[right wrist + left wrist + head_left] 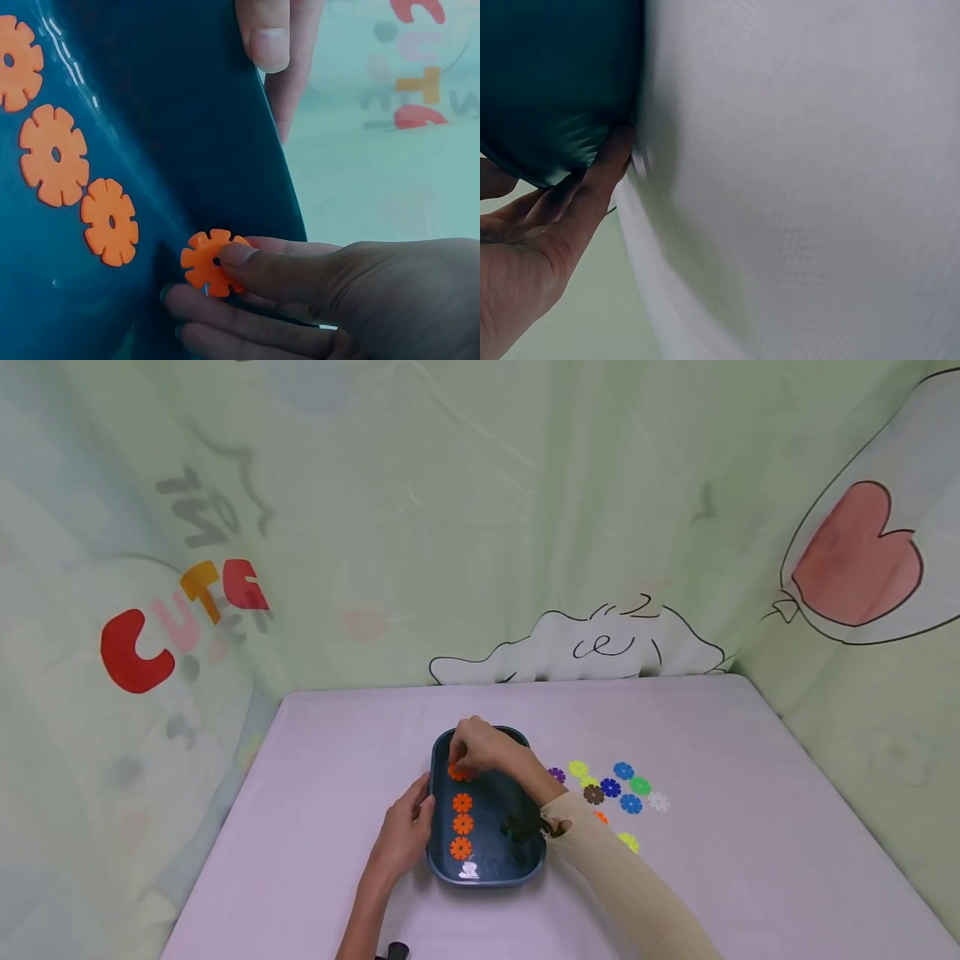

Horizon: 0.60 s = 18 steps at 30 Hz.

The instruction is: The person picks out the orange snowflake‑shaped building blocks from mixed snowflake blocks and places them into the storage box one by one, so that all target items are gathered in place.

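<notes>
A dark blue tray (498, 860) stands on the table, its long sides running away from me. My left hand (405, 831) grips its left rim, the thumb (270, 49) over the edge and the fingers along the outer wall. Over the tray's far left part, my right hand (483, 747) pinches an orange notched plastic disc (199, 261) between thumb and fingers. Nearer to me in the tray lie three more orange discs (462, 824), lined up along the left side. In the left wrist view, the left fingers (604, 172) press against the tray's outside.
To the right of the tray, loose notched discs in several colours are scattered, among them a green one (641, 786), a brown one (593, 794) and a white one (658, 802). A pale cloth covers the table (750, 877). Printed curtains (450, 527) hang behind it.
</notes>
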Tool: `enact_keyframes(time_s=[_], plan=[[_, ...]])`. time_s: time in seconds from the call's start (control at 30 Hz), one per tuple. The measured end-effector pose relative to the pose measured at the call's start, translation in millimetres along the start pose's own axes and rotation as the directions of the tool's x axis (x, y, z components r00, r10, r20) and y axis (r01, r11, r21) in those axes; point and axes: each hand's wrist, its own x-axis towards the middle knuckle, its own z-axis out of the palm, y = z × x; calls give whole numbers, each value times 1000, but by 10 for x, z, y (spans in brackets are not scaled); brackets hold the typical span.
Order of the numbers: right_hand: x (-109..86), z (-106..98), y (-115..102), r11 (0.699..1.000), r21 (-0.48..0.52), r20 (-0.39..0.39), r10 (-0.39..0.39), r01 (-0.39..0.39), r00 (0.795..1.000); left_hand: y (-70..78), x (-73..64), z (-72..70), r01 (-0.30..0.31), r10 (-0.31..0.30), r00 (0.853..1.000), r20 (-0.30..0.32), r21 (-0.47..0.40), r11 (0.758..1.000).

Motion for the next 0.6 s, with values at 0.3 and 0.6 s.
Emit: enact_keyframes(time_s=[0.3,0.6], plan=[[5,5,-55,999,-44,28,23,-22,999,3,5,-4,-16,16,1000,-2,-6,1000],[31,78,-11,994,-87,44,67,-63,997,-5,8,2,-12,12,1000,-6,-5,1000]])
